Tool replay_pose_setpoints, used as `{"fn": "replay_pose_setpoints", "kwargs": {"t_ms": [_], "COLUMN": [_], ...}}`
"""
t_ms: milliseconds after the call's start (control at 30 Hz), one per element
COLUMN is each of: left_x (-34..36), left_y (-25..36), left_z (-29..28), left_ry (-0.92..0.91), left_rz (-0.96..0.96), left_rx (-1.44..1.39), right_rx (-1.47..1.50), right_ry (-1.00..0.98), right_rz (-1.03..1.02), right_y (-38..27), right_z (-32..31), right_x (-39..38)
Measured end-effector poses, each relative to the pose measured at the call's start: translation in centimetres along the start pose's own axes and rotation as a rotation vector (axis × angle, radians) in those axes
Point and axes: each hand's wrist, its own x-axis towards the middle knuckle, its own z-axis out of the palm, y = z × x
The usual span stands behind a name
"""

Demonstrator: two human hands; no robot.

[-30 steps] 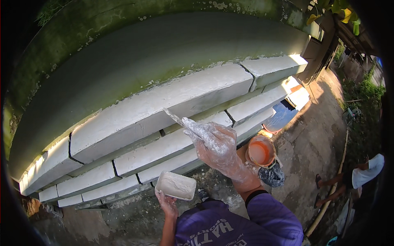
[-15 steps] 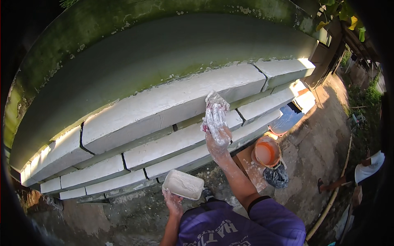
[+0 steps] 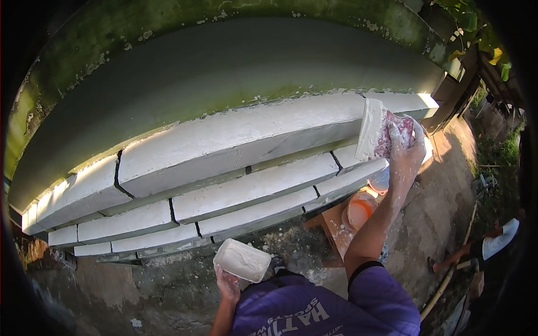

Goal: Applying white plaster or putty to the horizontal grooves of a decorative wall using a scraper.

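Note:
My right hand (image 3: 408, 150), smeared with white paste, grips a flat spreader (image 3: 370, 130). The spreader has a broad white-coated edge and a reddish, paste-streaked back. It is held in front of the right part of the top white ledge (image 3: 246, 130), hiding a stretch of it; whether they touch I cannot tell. Low in front of my body, my left hand (image 3: 227, 284) holds a shallow rectangular tub (image 3: 242, 260) by its left end. Smooth white paste covers the tub's top. Dark vertical gaps split the stepped white ledges into long sections.
Beyond the ledges rises a curved green-stained wall (image 3: 235, 61). An orange bucket (image 3: 358, 210) stands on a brown board (image 3: 332, 224), partly behind my right forearm. Another person (image 3: 499, 238) is at the far right, near a long pole (image 3: 448, 280) on the ground.
My right hand has moved right along the ledges, and the spreader has turned to show its reddish back. The tub has shifted slightly left. My forearm now covers part of the bucket.

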Motion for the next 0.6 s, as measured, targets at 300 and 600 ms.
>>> {"fn": "replay_pose_setpoints", "kwargs": {"t_ms": [300, 600], "left_x": [1.1, 0.9], "left_y": [-0.6, -1.8], "left_z": [0.6, 3.3], "left_ry": [0.030, -0.001], "left_rz": [-0.014, -0.040], "left_rx": [-0.077, -0.079], "right_rx": [-0.051, -0.136], "right_ry": [-0.139, -0.253], "right_rz": [0.030, -0.912], "right_y": [3.3, -0.1], "right_z": [1.4, 1.7], "right_x": [3.5, 2.3]}}
